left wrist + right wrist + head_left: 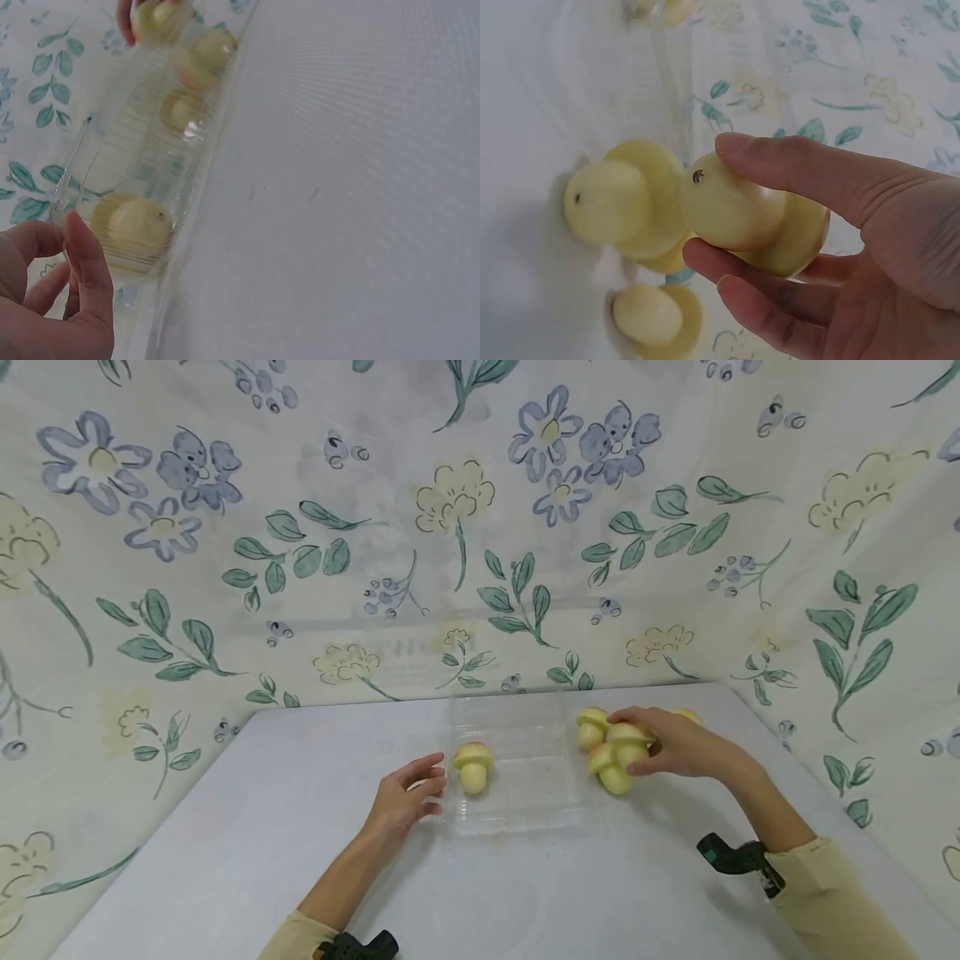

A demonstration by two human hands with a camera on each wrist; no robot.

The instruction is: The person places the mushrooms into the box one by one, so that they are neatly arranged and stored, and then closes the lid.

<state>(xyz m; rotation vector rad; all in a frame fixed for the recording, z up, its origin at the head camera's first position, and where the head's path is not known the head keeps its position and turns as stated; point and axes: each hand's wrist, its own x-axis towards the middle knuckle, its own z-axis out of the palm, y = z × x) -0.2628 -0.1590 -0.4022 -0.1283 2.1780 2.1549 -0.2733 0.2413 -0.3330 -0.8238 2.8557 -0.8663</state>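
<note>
So we've got pale yellow-green, mushroom-shaped piece in right hand, thumb one side, fingers other, hand partly closed round it. Held piece sits just right of clear plastic box, right hand being one nearer box's right side; stem end points roughly toward our side, cap away. Right forearm slants in from right, hand aimed left. Left hand, fingers loosely bent, gripping nothing we can see, at box's left wall, beside matching mushroom-shaped piece inside.
</note>
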